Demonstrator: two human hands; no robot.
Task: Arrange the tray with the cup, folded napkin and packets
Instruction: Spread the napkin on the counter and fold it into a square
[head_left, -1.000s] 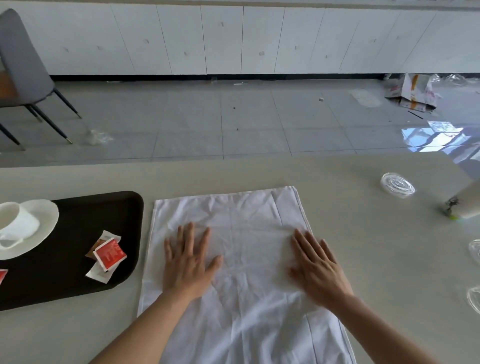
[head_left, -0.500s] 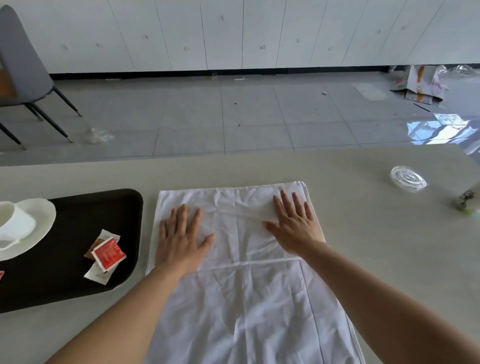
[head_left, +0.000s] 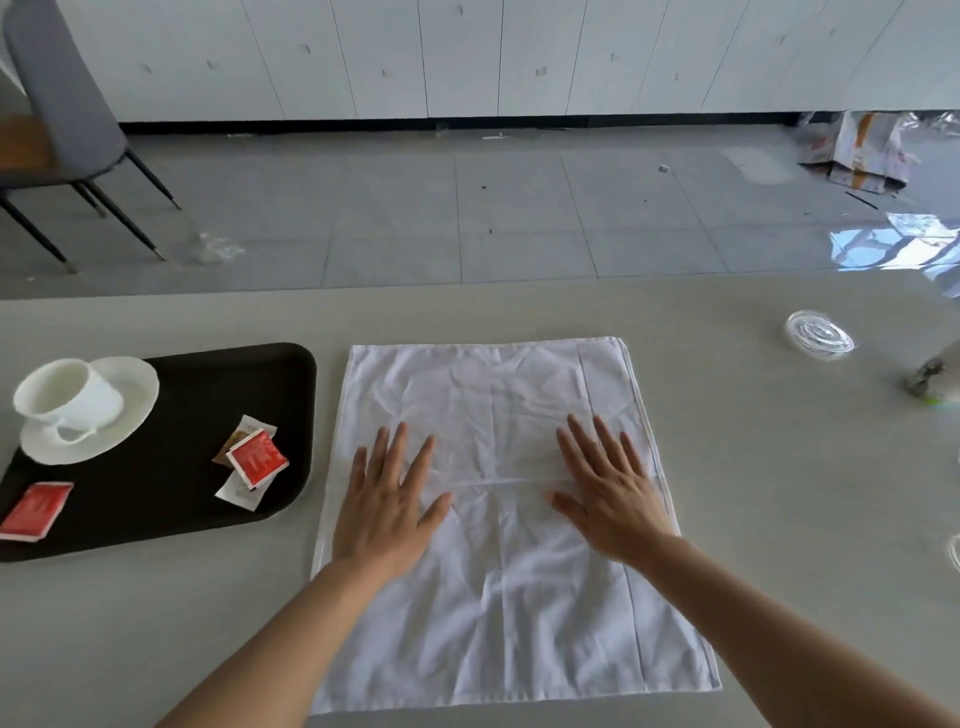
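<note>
A white cloth napkin (head_left: 498, 597) lies spread flat on the beige table in front of me. My left hand (head_left: 387, 501) and my right hand (head_left: 610, 493) both press flat on its middle, fingers spread, holding nothing. To the left sits a dark tray (head_left: 171, 519). On it stand a white cup (head_left: 65, 389) on a white saucer (head_left: 127, 410), a small pile of red and white packets (head_left: 252, 460), and one red packet (head_left: 34, 509) near the left edge.
A clear plastic lid (head_left: 818, 333) lies on the table at the far right, with a partly visible object (head_left: 932, 376) beside it at the frame edge. Beyond the table's far edge are a grey tiled floor, a grey chair (head_left: 62, 114) and scattered packaging (head_left: 862, 150).
My right hand has slid back toward me and to the right across the napkin. My left hand stayed near the left middle. The view has tilted down, showing more of the napkin.
</note>
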